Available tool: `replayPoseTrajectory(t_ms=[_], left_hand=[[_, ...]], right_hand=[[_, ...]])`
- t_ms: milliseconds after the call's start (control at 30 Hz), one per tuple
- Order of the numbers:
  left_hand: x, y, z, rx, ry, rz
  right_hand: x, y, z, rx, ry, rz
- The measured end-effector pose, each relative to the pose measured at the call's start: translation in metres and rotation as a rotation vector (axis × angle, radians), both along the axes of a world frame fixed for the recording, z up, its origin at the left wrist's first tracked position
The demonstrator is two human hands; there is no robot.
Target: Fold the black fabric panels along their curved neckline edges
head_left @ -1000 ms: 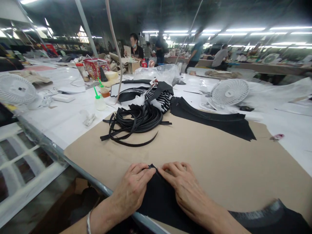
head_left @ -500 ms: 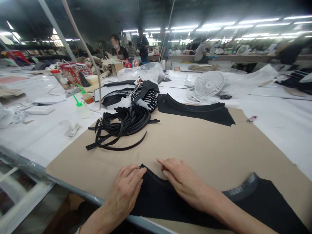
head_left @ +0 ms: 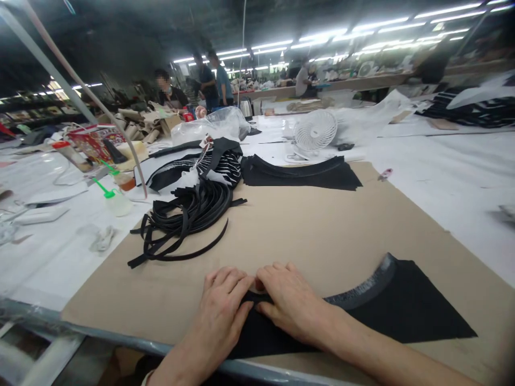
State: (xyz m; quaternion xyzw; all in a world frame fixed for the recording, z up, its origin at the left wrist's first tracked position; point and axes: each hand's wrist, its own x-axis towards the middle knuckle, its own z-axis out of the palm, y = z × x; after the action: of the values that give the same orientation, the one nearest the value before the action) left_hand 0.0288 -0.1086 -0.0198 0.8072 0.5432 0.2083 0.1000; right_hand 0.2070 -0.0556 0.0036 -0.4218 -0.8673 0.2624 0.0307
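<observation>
A black fabric piece (head_left: pixel 418 305) with a concave curved upper edge lies near the front of the table. Along its curve runs a glossy, dark grey band (head_left: pixel 372 287). My left hand (head_left: pixel 223 305) pinches that edge toward the left end, thumb below and fingers over it. Right beside it, my right hand (head_left: pixel 292 300) grips the same edge with curled fingers, its thumb pointing at the left thumb. The fingertips of both hands nearly meet. Between them a short bit of folded edge shows; the rest of the edge there is hidden under my fingers.
Beneath the fabric lies a brown paper sheet (head_left: pixel 322 225). Behind are a coil of black strips (head_left: pixel 205 209) and a stack of black pieces (head_left: pixel 301 179). A white fan (head_left: pixel 315 130), a green-tipped bottle (head_left: pixel 118 205) and a hanging hose (head_left: pixel 116 128) stand around. Other people are farther back.
My right hand has come left and down onto the edge, its outstretched finger now curled in. My left hand stays at the edge. The view has turned right.
</observation>
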Motion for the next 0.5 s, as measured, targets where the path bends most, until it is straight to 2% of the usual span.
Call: replayPoseTrajectory(t_ms=[100, 167, 367, 500], left_hand=[[0.007, 0.006, 0.003, -0.176, 0.008, -0.027], [0.007, 0.008, 0.005, -0.214, 0.04, -0.021], [0.008, 0.01, 0.011, -0.195, 0.07, -0.044], [0.016, 0.014, 0.009, -0.173, 0.038, -0.104]], right_hand=[[0.006, 0.002, 0.003, -0.042, -0.048, -0.002], [0.01, 0.003, 0.002, -0.057, -0.056, -0.008], [0.018, 0.004, -0.002, -0.024, 0.033, -0.007], [0.019, 0.002, -0.002, -0.012, 0.057, 0.026]])
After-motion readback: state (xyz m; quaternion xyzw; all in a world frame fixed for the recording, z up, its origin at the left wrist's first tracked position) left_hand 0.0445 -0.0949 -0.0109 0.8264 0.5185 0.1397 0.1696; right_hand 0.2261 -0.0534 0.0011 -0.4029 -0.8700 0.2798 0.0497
